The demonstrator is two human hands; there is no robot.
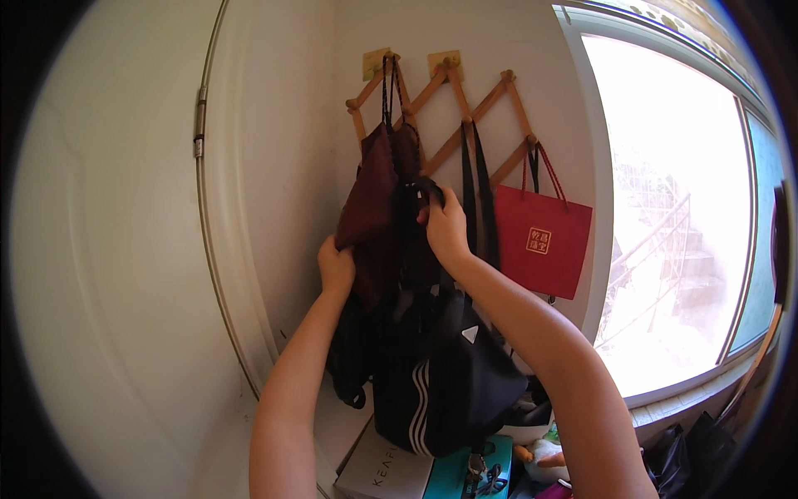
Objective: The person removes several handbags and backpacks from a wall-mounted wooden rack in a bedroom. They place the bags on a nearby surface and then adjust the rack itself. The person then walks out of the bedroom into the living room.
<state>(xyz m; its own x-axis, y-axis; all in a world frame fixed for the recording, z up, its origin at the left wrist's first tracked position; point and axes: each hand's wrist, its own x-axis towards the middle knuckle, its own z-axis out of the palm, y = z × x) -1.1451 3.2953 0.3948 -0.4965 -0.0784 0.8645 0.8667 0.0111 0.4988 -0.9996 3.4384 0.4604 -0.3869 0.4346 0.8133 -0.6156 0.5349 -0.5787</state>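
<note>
A dark maroon bag with braided cords hangs from a peg of the wooden accordion wall rack. My left hand grips the maroon bag's lower left edge. Higher and to the right, my right hand is closed around a black strap or handle; what it belongs to is hard to tell. Beneath both hands hangs a black bag with three white stripes and a white triangular patch. Long black straps hang from a middle peg, just right of my right hand.
A red paper gift bag with writing hangs at the rack's right. Below are a grey box, a teal box with a wristwatch on it, and a plush toy. A white door stands left, a bright window right.
</note>
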